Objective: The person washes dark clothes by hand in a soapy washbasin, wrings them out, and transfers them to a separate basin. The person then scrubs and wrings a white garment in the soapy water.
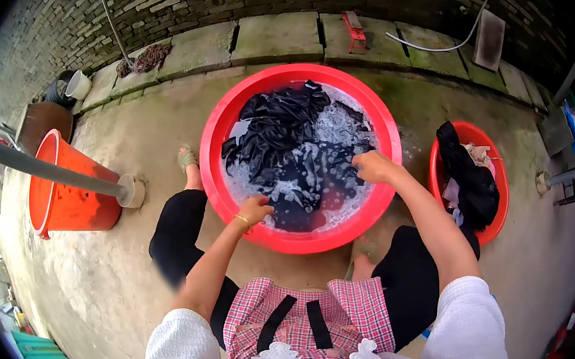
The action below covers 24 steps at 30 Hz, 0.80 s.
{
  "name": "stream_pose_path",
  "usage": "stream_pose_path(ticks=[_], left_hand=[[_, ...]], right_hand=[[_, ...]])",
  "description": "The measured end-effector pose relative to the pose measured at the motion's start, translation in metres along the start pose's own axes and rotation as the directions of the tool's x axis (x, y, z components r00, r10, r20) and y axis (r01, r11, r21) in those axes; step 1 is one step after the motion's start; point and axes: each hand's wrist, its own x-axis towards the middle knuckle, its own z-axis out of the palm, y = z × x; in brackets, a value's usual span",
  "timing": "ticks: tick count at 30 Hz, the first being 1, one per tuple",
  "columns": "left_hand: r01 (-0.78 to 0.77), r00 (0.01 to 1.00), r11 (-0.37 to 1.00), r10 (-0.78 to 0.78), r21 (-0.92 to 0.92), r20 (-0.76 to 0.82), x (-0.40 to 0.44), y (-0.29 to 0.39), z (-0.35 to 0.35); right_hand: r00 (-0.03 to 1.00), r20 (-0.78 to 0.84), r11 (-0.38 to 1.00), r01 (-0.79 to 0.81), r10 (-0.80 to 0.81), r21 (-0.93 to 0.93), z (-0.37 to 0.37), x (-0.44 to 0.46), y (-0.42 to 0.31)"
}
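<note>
A large red tub stands on the ground between my knees, holding sudsy water and black clothes. My left hand is over the tub's near left side, its fingers closed at the edge of a wet black garment. On the right, my right hand pinches the same dark cloth near the tub's inner wall. Foam and bubbles cover much of the garment, so its shape is hard to make out. The other black clothes lie bunched at the far left of the tub, partly above the water.
A smaller red basin with black and pale clothes sits at the right. An orange bucket stands at the left behind a grey pole. Along the brick wall are stone slabs, a small red stool and a hose.
</note>
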Motion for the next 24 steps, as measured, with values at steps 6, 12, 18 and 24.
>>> stream_pose_path(ticks=[6, 12, 18, 24], left_hand=[[0.05, 0.978, 0.989, -0.076, -0.138, -0.192, 0.095, -0.069, 0.016], [-0.278, 0.872, 0.917, 0.366, 0.287, -0.324, 0.127, -0.019, 0.064], [-0.43, 0.873, 0.683, 0.48, 0.591, 0.082, 0.135, 0.023, 0.116], [-0.312, 0.95, 0.635, 0.226, 0.707, 0.216, 0.142, -0.014, 0.093]], right_hand=[[0.983, 0.072, 0.977, -0.175, 0.167, 0.124, 0.065, 0.07, 0.085], [0.755, -0.149, 0.749, -0.566, 0.639, 0.344, 0.126, 0.145, 0.127], [0.61, -0.11, 0.418, -0.389, 0.784, 0.821, 0.215, 0.152, 0.127], [0.676, 0.072, -0.146, 0.054, 0.733, 0.988, 0.194, 0.091, 0.032]])
